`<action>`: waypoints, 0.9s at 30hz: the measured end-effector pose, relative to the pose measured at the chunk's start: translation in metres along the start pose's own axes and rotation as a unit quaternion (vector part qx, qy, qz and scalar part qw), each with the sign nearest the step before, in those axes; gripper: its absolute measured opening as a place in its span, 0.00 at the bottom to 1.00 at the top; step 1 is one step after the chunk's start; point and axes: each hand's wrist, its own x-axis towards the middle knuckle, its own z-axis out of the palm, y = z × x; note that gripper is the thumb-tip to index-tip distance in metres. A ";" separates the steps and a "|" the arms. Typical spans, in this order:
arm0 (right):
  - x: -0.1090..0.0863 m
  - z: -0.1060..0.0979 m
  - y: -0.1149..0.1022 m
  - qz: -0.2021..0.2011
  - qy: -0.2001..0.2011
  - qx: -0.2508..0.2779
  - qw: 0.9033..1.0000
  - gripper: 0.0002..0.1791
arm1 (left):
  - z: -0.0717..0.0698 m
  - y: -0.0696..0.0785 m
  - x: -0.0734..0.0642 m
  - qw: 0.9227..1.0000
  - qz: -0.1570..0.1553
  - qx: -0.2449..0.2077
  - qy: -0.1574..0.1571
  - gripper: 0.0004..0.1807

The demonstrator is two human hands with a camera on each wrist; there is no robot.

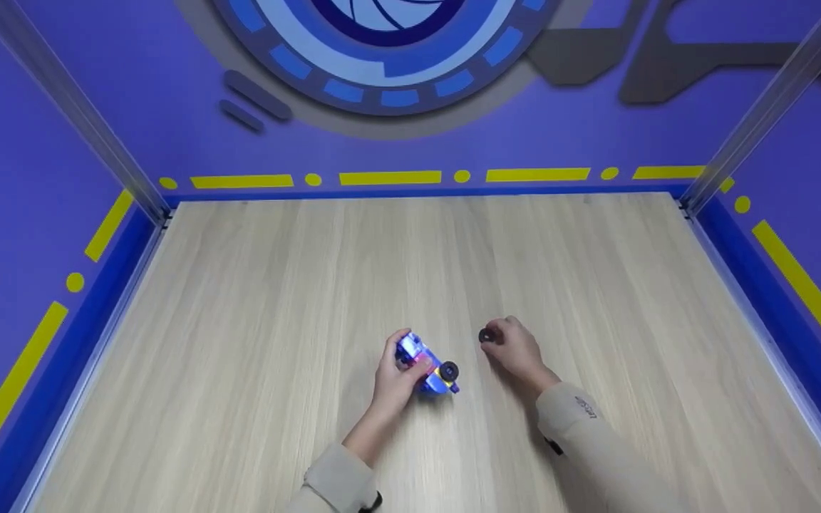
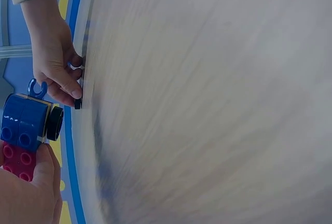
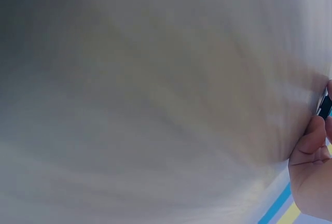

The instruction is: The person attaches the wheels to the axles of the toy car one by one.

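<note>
My left hand (image 1: 394, 381) grips a toy vehicle (image 1: 437, 383) built of blue, red and yellow blocks, thumb over its middle. A black wheel (image 1: 449, 370) is mounted on the side of its near end. In the left wrist view the vehicle's blue block (image 2: 21, 114) bears a blue hook (image 2: 35, 87), with red studded bricks (image 2: 19, 159) beside it. To the right, my right hand (image 1: 517, 349) pinches a loose black wheel (image 1: 485, 335) between thumb and fingers, low at the tabletop. The right wrist view catches only part of this wheel (image 3: 325, 107) at its edge.
Under both hands spreads a light wood-grain table (image 1: 275, 285). Blue-purple panels with yellow markings (image 1: 390, 177) border it at the back and both sides, with metal posts (image 1: 97, 128) in the corners.
</note>
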 end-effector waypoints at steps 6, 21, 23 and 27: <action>-0.001 -0.001 0.000 0.000 -0.001 -0.001 1.000 0.17 | 0.002 -0.012 0.005 1.000 0.008 0.000 -0.005 0.34; -0.004 -0.001 0.000 0.010 -0.001 0.018 1.000 0.16 | 0.001 -0.009 0.002 1.000 0.001 0.004 -0.007 0.34; -0.004 -0.001 0.001 0.005 -0.003 0.018 1.000 0.16 | 0.000 -0.002 -0.002 1.000 -0.001 0.001 -0.010 0.34; -0.007 -0.001 0.002 -0.009 -0.006 0.020 1.000 0.16 | -0.001 0.015 -0.011 1.000 -0.008 -0.005 -0.012 0.32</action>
